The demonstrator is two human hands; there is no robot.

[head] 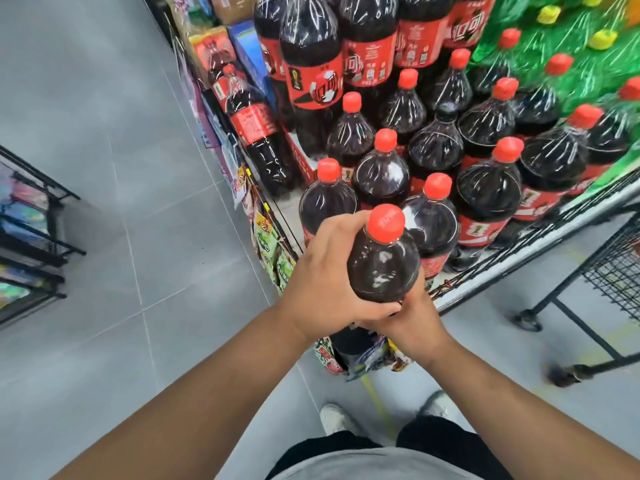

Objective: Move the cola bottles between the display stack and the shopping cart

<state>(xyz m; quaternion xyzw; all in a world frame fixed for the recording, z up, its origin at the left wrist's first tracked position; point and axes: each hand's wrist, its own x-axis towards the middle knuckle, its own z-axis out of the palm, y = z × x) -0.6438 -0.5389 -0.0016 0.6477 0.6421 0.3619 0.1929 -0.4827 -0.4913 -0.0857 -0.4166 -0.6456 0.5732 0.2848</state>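
The cola bottle (382, 258) is held upright, red cap on top, just in front of the near edge of the display stack (433, 143). Both arms reach forward. The left hand (322, 282) wraps its side and the right hand (412, 317) grips lower, fingers curled beneath. The shopping cart (620, 271) stands near on the right, and open grey floor (121, 168) lies to the left.
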